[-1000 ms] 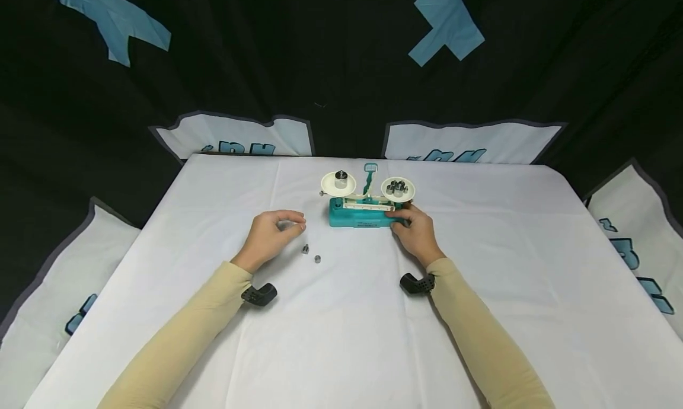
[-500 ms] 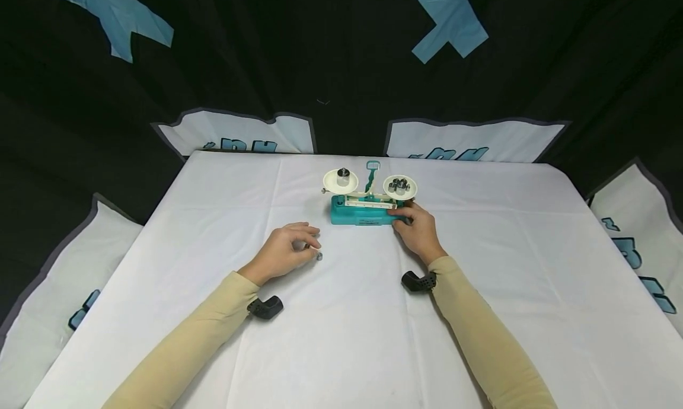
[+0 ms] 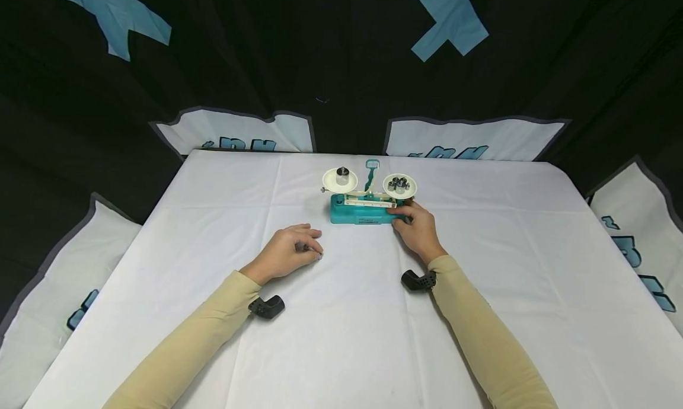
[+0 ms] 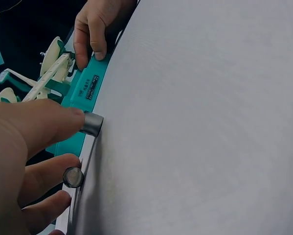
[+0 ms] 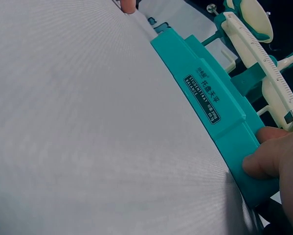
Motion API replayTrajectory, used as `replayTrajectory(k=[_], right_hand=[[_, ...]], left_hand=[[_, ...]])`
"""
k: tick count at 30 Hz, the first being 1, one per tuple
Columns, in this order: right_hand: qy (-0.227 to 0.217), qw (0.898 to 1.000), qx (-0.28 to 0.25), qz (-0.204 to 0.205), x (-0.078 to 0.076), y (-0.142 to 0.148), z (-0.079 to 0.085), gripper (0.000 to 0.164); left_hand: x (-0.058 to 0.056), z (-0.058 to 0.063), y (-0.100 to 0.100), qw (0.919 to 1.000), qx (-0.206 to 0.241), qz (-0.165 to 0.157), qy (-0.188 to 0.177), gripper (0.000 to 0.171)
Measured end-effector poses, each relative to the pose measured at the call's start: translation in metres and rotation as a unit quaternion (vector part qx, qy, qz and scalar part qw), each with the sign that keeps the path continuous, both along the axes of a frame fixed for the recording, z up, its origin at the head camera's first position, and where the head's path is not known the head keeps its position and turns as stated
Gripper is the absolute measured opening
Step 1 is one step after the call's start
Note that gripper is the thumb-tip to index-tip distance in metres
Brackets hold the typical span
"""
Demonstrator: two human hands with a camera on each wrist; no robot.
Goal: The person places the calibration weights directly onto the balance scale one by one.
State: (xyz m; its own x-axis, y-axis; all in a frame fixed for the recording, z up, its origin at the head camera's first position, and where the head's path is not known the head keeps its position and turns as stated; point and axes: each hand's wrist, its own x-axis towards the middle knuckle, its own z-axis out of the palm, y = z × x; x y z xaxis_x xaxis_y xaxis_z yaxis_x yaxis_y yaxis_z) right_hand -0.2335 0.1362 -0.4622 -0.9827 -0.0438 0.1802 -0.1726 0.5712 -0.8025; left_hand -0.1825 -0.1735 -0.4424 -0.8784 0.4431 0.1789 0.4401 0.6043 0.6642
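A teal tray balance point(image 3: 356, 217) stands toward the table's far side. My right hand point(image 3: 418, 231) grips the right end of its base, thumb on the front face, in the right wrist view too. Nearer me, my left hand point(image 3: 285, 252) is low over the cloth. Its thumb and forefinger meet at a small metal weight point(image 4: 93, 124), whose near end the thumb covers. A second small weight point(image 4: 73, 177) shows by the other fingertips. On the left pan point(image 3: 331, 187) stands a larger weight point(image 3: 342, 175); the right pan point(image 3: 407, 194) bears several small weights point(image 3: 398, 184).
White cloth covers the table point(image 3: 341, 338). Behind it hangs a black curtain point(image 3: 267, 53) with blue patches. White lettered cloth panels point(image 3: 469, 136) stand along the back and sides. Each wrist wears a black camera mount point(image 3: 267, 307).
My left hand came down and toward me, from left of the balance to the two loose weights, and its thumb and forefinger closed at one. The right hand stays at the base.
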Motion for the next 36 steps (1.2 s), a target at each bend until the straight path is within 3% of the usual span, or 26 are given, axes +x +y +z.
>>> replayTrajectory(k=[6, 17, 24, 29, 36], right_hand=[[-0.002, 1.0, 0.003, -0.001, 0.0, 0.0, 0.0, 0.028], [-0.006, 1.0, 0.01, -0.004, 0.001, -0.001, 0.001, 0.028], [-0.018, 1.0, 0.01, -0.006, 0.0, -0.001, 0.002, 0.029], [-0.017, 1.0, 0.006, -0.005, 0.001, -0.002, 0.003, 0.029], [-0.018, 1.0, 0.003, -0.005, 0.002, -0.002, 0.004, 0.029]], left_hand=[[0.0, -0.001, -0.001, 1.0, 0.002, -0.005, 0.004, 0.005], [-0.002, -0.003, 0.0, 0.9994, 0.0, -0.026, -0.022, 0.006], [-0.001, 0.003, 0.0, 0.9991, -0.005, -0.039, -0.013, 0.008], [0.0, 0.008, -0.002, 0.9996, 0.005, -0.026, -0.014, 0.007], [-0.004, 0.022, -0.003, 0.9978, 0.04, 0.016, -0.05, 0.006]])
